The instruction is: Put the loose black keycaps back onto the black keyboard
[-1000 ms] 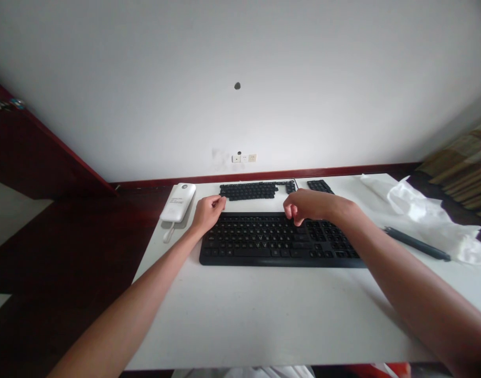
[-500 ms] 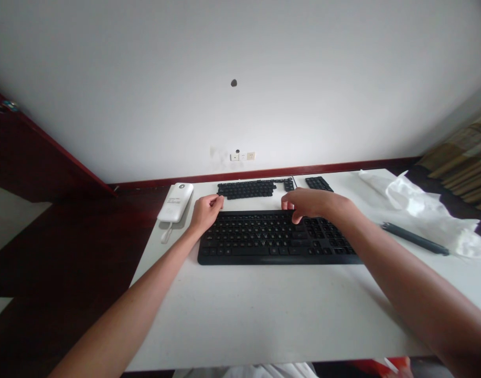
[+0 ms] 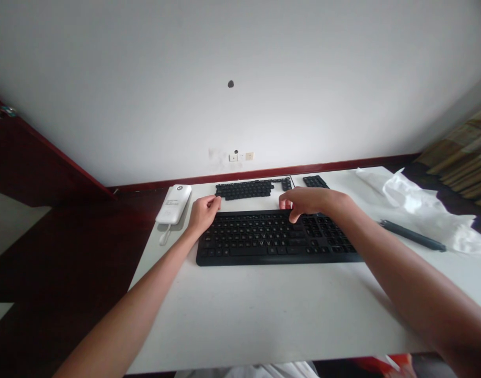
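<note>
A black keyboard point(image 3: 248, 251) lies flat on the white table point(image 3: 232, 310); many key positions at its right side look bare of caps. At its far left corner rests my left hand point(image 3: 204, 212), closed, the fingers curled in with thumb against them; whatever they hold is too small to make out. My right hand point(image 3: 311, 200) grips the keyboard's far edge right of the middle, its thumb down on the keys and its fingers beyond the edge. Behind the keyboard, loose black keycaps point(image 3: 246, 189) lie in rows, with a separate group of keycaps point(image 3: 314, 181) farther right.
On the left lies a white power bank point(image 3: 174, 205) with a short strap. A dark pen-like rod point(image 3: 413, 235) and a crumpled white plastic bag point(image 3: 417, 202) lie at the right. The wall with sockets point(image 3: 241, 157) stands behind the table.
The whole view has shifted slightly. Both hands keep about the same places and poses at the keyboard.
</note>
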A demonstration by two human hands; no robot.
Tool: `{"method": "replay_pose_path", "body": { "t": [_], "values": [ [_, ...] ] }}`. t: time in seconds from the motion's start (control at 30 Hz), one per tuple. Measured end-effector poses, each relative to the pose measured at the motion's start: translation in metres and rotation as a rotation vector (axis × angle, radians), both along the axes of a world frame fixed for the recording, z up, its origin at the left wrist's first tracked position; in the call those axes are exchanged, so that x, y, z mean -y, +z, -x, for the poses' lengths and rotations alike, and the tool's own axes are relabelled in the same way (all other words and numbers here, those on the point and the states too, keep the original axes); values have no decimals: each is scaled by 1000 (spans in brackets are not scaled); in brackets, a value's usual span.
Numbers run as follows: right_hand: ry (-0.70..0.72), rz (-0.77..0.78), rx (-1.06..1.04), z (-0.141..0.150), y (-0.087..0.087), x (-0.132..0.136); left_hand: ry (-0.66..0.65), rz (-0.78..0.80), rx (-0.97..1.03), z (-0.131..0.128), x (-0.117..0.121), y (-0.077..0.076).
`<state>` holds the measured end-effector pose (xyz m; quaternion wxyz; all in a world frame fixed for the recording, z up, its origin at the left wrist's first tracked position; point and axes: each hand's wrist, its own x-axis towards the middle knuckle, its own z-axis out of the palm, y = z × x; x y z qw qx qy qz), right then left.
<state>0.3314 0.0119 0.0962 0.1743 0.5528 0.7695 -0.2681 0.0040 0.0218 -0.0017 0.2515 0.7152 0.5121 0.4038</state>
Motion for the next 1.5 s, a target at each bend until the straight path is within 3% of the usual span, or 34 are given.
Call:
{"method": "replay_pose_path", "body": {
  "t": [0.53, 0.7, 1.03, 1.5],
  "values": [
    [103, 51, -15, -11, -6, -10, 15, -5, 1, 2, -1, -1],
    [72, 54, -91, -20, -12, -11, 17, -7, 2, 1, -1, -3],
    [147, -38, 6, -13, 8, 4, -16, -9, -15, 3, -2, -3],
    [140, -87, 87, -3, 9, 12, -2, 0, -29, 2, -1, 0]
  ]
}}
